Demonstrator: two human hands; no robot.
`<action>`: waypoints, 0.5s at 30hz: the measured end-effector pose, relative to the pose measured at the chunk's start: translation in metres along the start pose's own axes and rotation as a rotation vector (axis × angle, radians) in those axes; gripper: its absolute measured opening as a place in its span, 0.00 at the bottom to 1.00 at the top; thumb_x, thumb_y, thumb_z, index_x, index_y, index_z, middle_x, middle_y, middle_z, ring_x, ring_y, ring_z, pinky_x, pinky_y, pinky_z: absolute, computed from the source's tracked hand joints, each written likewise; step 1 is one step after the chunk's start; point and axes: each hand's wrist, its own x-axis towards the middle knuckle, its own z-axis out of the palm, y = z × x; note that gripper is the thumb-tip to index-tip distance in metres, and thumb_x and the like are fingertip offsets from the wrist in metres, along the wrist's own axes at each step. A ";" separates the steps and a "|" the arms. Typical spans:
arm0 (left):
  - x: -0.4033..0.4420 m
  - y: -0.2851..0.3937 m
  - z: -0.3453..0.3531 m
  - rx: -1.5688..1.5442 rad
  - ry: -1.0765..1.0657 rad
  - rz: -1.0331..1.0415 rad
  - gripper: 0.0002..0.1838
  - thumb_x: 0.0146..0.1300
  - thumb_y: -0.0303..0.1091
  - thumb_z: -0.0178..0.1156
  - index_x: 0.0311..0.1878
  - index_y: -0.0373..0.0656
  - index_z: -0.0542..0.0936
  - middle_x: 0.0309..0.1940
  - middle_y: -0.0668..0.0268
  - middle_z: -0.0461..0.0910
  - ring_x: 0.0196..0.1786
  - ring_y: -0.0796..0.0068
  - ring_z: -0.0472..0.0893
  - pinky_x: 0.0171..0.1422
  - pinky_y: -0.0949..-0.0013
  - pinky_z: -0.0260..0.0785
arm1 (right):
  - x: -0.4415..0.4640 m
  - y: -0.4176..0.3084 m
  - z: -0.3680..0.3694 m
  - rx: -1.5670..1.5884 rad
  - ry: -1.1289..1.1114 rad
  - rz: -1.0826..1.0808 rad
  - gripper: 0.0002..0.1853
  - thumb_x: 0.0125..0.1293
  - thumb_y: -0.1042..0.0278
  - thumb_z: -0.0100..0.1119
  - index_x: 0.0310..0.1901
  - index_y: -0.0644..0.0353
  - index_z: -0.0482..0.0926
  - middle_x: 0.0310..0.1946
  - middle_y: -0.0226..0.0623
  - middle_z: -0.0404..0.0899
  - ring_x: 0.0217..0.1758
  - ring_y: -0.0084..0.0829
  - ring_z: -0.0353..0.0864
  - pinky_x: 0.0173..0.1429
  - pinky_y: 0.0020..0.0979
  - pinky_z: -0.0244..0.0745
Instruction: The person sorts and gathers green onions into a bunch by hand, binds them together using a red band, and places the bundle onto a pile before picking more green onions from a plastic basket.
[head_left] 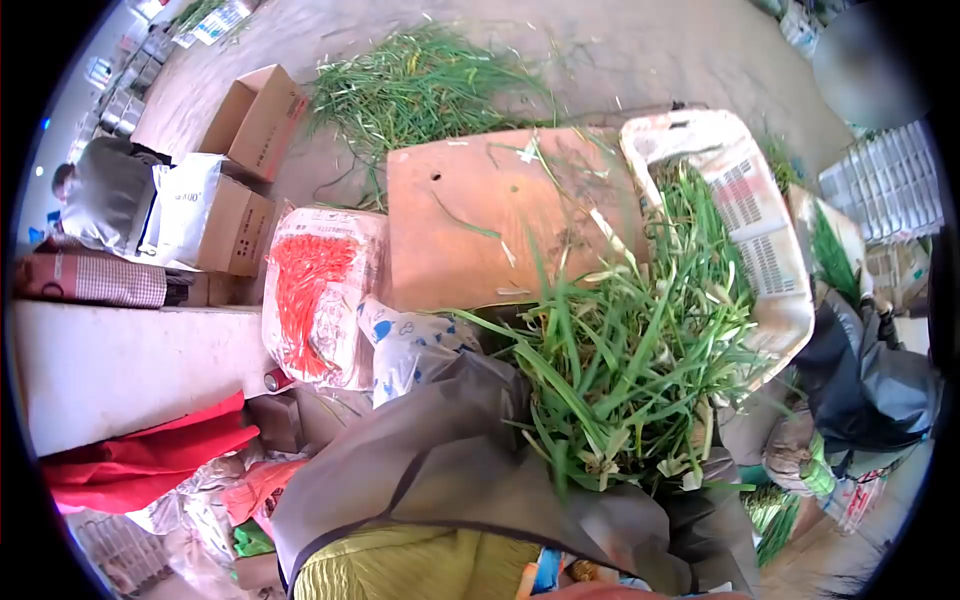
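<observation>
Neither of my hands can be made out. A heap of long green stalks with pale ends, resembling chives [610, 370], spills from a white plastic crate [795, 310] towards my lap. My dark apron [430, 450] covers my legs, and an olive padded garment [420, 565] shows below it. In front of me lies a brown board [500, 230] with a few loose leaves on it. Left of the board, a bunch of red ties [305, 290] rests on a pale, printed package [345, 350].
More cut greens [410, 85] lie on the floor beyond the board. Cardboard boxes [235, 225] and a white surface [130, 365] are at left, with red cloth [150, 455] nearby. Another person's gloved hand [790, 455] holds greens at right. Stacked pale crates [885, 180] stand farther back.
</observation>
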 end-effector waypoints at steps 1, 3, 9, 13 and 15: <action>-0.004 0.007 -0.011 -0.014 0.011 0.030 0.17 0.64 0.40 0.48 0.48 0.39 0.75 0.38 0.58 0.78 0.40 0.62 0.77 0.48 0.62 0.70 | 0.005 -0.029 -0.004 0.008 0.005 -0.047 0.16 0.56 0.56 0.53 0.43 0.54 0.77 0.37 0.47 0.78 0.42 0.45 0.77 0.46 0.42 0.71; -0.010 0.023 -0.037 -0.019 0.048 0.090 0.17 0.65 0.40 0.48 0.48 0.39 0.75 0.37 0.58 0.78 0.40 0.61 0.77 0.48 0.62 0.70 | 0.015 -0.085 -0.011 0.024 0.016 -0.148 0.17 0.56 0.56 0.53 0.44 0.54 0.77 0.37 0.46 0.78 0.42 0.45 0.77 0.47 0.42 0.71; 0.002 0.092 -0.121 0.043 0.257 0.340 0.17 0.65 0.41 0.47 0.48 0.39 0.75 0.37 0.57 0.79 0.39 0.61 0.78 0.48 0.61 0.70 | 0.071 -0.293 -0.044 -0.038 0.103 -0.593 0.17 0.55 0.56 0.53 0.45 0.53 0.77 0.38 0.46 0.79 0.43 0.44 0.78 0.48 0.40 0.71; 0.049 0.152 -0.187 0.188 0.496 0.501 0.17 0.65 0.41 0.47 0.48 0.39 0.76 0.36 0.57 0.79 0.39 0.61 0.78 0.48 0.61 0.70 | 0.126 -0.440 -0.082 -0.221 0.301 -0.850 0.18 0.55 0.56 0.53 0.46 0.52 0.77 0.39 0.46 0.79 0.44 0.43 0.78 0.48 0.40 0.71; 0.081 0.176 -0.220 0.300 0.616 0.544 0.17 0.65 0.41 0.46 0.48 0.39 0.76 0.36 0.57 0.79 0.38 0.60 0.78 0.48 0.61 0.70 | 0.154 -0.515 -0.105 -0.412 0.435 -0.902 0.18 0.55 0.56 0.53 0.46 0.52 0.77 0.39 0.45 0.79 0.44 0.43 0.78 0.49 0.39 0.72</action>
